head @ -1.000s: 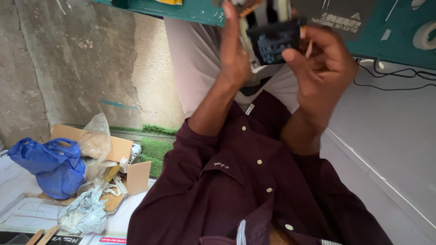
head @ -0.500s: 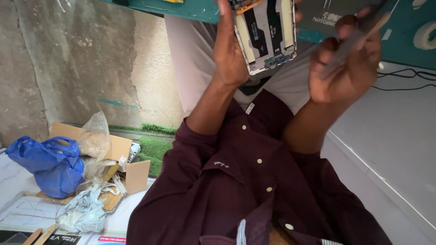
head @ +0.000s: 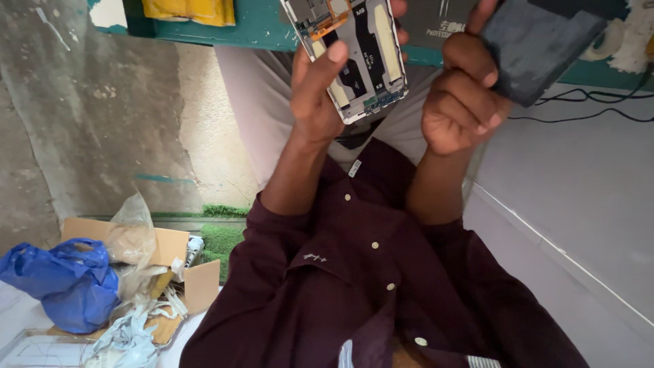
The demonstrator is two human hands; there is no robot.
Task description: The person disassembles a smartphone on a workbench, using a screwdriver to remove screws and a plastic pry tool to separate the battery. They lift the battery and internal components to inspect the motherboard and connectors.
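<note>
My left hand (head: 315,92) holds up an opened phone body (head: 357,58), its inside facing me: white frame, dark boards and an orange flex strip. The thumb rests on its left edge. To the right, my right hand (head: 462,102) grips a flat dark grey rectangular piece (head: 539,46), tilted and held apart from the phone. Both forearms rise out of my dark maroon buttoned shirt (head: 371,286).
A teal table edge (head: 252,28) runs along the top, with a yellow object (head: 191,9) and black cables (head: 586,102) at the right. At lower left lie a blue plastic bag (head: 58,283), an open cardboard box (head: 167,249) and crumpled clear plastic (head: 129,337).
The two hands have drawn apart. The dark flat piece came off the phone and went right with my right hand, and the phone's inside now faces me.
</note>
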